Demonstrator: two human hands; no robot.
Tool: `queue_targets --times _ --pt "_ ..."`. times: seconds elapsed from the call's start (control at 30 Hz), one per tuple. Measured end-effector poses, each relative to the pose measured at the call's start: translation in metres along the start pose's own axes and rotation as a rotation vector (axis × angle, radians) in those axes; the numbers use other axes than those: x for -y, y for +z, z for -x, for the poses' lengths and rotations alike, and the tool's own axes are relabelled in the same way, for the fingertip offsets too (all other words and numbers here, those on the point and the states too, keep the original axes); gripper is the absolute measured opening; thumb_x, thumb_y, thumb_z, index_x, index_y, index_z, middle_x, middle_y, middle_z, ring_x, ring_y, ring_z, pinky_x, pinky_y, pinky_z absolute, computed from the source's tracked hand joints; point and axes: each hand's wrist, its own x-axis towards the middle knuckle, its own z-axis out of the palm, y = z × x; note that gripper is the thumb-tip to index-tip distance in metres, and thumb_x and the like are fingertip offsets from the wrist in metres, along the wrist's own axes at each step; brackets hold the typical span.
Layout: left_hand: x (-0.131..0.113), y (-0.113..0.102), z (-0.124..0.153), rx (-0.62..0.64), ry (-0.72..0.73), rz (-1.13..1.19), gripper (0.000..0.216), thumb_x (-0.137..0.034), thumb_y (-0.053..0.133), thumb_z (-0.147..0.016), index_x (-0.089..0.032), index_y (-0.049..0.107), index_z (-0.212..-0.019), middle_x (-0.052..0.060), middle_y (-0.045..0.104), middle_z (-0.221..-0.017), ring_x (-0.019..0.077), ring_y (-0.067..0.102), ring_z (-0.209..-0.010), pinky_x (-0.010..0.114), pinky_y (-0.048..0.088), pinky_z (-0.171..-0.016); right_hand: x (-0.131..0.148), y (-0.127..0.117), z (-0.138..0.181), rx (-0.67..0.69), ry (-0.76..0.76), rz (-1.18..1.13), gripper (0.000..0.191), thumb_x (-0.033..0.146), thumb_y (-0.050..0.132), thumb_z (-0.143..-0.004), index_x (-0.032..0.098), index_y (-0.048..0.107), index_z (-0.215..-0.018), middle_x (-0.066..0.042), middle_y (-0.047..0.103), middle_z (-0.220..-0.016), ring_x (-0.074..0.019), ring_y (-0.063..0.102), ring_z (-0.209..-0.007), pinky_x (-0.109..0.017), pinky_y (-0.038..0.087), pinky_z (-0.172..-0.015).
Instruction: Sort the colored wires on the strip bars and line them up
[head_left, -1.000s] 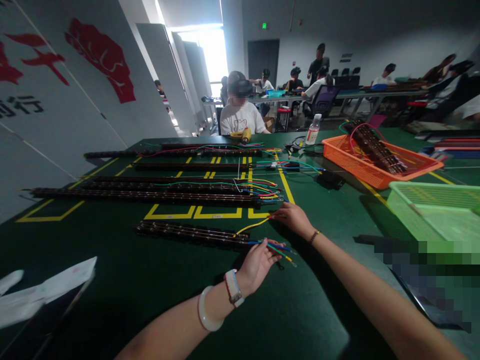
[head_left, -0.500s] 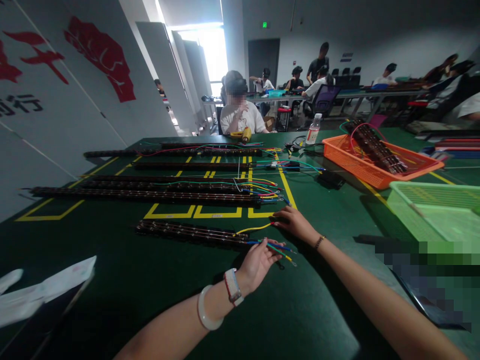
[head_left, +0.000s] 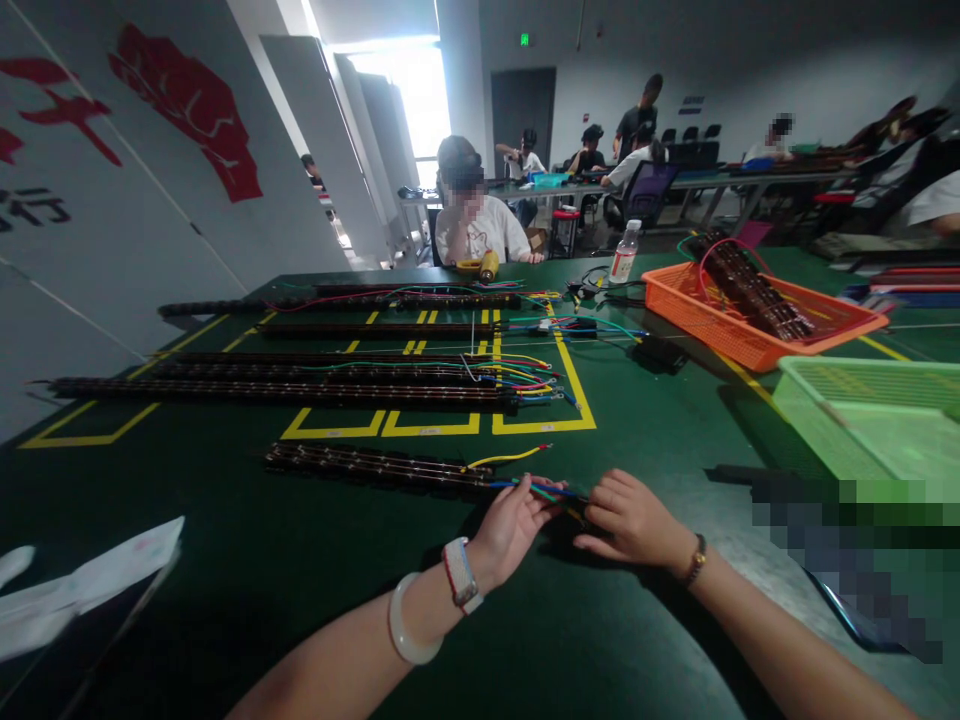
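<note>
A short dark strip (head_left: 375,466) lies on the green table (head_left: 660,420) in front of me, with coloured wires (head_left: 544,490) coming out of its right end. My left hand (head_left: 512,527) pinches the blue, green and red wires close to the strip's end. My right hand (head_left: 630,520) is curled just to the right of it, fingers closed on the same wires' tips. A yellow wire (head_left: 506,458) lies loose on the table behind both hands.
Several longer dark strips (head_left: 285,390) with wire bundles lie in yellow-taped boxes further back. An orange basket (head_left: 757,330) of strips and a green basket (head_left: 870,420) stand at the right. White papers (head_left: 82,585) lie at the near left. A person sits across the table; others work behind.
My right hand let go of the yellow wire's tip and came back toward me, closing on the wire ends beside my left hand. The left hand stayed put.
</note>
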Motion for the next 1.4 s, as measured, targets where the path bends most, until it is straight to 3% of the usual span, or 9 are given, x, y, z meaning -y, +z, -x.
queue_targets --times 0.27,0.73,1.1,1.4 --pt "0.001 -0.002 -0.002 0.011 0.009 -0.008 0.023 -0.033 0.055 -0.085 -0.011 0.061 -0.085 0.012 0.068 -0.094 0.0215 0.061 -0.098 0.040 0.040 -0.097 -0.001 0.005 -0.001 -0.027 -0.035 0.100 0.025 0.022 0.051 -0.088 0.018 0.055 -0.064 0.001 0.047 -0.060 -0.0124 0.037 -0.059 -0.029 0.028 -0.061" --pt "-0.001 0.004 0.000 0.030 -0.023 -0.084 0.042 -0.048 0.049 -0.085 -0.009 0.062 -0.091 0.015 0.067 -0.096 0.0221 0.063 -0.091 0.040 0.041 -0.093 -0.004 0.009 -0.009 -0.232 0.221 0.009 0.020 0.023 0.056 -0.086 0.017 0.058 -0.067 -0.001 0.052 -0.060 -0.0129 0.041 -0.060 -0.028 0.032 -0.060" --pt "0.002 0.001 0.001 -0.055 -0.034 -0.145 0.034 -0.046 0.048 -0.086 -0.013 0.056 -0.080 0.011 0.067 -0.077 0.0188 0.064 -0.074 0.033 0.047 -0.075 -0.039 0.027 -0.023 0.028 0.618 -0.170 0.022 0.037 0.049 -0.090 0.018 0.057 -0.082 -0.006 0.057 -0.083 -0.0177 0.053 -0.076 -0.028 0.043 -0.068" --pt "-0.002 0.000 0.004 -0.100 -0.079 -0.232 0.033 -0.048 0.048 -0.085 -0.016 0.052 -0.079 0.005 0.064 -0.068 0.0147 0.060 -0.063 0.026 0.044 -0.062 -0.046 0.042 -0.018 0.117 0.589 -0.155 0.027 0.042 0.049 -0.090 0.019 0.060 -0.082 -0.005 0.059 -0.084 -0.0180 0.054 -0.077 -0.029 0.041 -0.070"
